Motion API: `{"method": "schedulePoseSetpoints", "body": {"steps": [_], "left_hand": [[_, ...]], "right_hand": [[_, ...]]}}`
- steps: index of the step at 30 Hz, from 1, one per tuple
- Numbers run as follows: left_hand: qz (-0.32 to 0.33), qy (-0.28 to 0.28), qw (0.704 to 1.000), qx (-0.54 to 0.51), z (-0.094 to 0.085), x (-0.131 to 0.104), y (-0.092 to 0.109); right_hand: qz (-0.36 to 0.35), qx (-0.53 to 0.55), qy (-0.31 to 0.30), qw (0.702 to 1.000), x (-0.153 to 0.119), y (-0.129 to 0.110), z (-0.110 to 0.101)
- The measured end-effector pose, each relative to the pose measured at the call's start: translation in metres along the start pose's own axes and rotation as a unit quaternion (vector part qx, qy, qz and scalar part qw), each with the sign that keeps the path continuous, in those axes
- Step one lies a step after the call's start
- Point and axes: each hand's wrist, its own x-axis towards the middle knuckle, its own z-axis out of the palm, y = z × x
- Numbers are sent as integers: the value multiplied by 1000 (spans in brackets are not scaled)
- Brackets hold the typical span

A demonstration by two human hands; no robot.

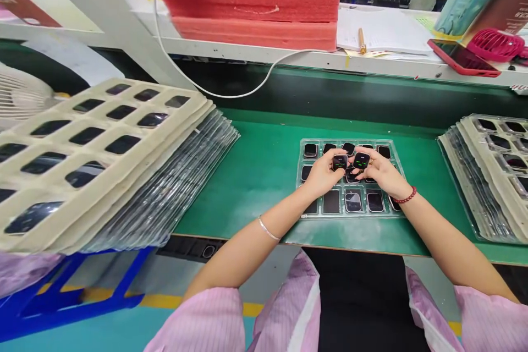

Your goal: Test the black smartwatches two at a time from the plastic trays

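Observation:
My left hand [324, 175] is closed on a smartwatch [340, 162] without a strap, its dark screen lit with small green marks. A second smartwatch [361, 161], lit the same way, is gripped in my right hand [383, 173]. Both watches are held side by side, screens facing me, above a clear plastic tray [342, 216]. Rows of square watch bodies fill many of the tray's pockets, such as the watch body [375, 202] in the front row. At the front left, a pocket [331, 202] shows no watch. My hands hide part of the tray's middle row.
A tall stack of trays [136, 176] with dark watch screens stands at the left. Another tray stack [490, 176] is at the right. A white cable [231, 97] droops from the shelf, which carries red foam blocks [256, 16], a pen [362, 41] and a phone [464, 58].

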Motion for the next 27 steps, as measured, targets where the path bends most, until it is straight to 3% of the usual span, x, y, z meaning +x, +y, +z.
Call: {"method": "schedulePoseSetpoints", "body": {"steps": [12,27], "left_hand": [[4,-10,1000,23,1,-6,4],[3,-12,1000,-27,0,-4,3]], "right_hand": [[-40,-36,25,998,-4,4,9],[-56,-67,26,996,-5,2,9]]}}
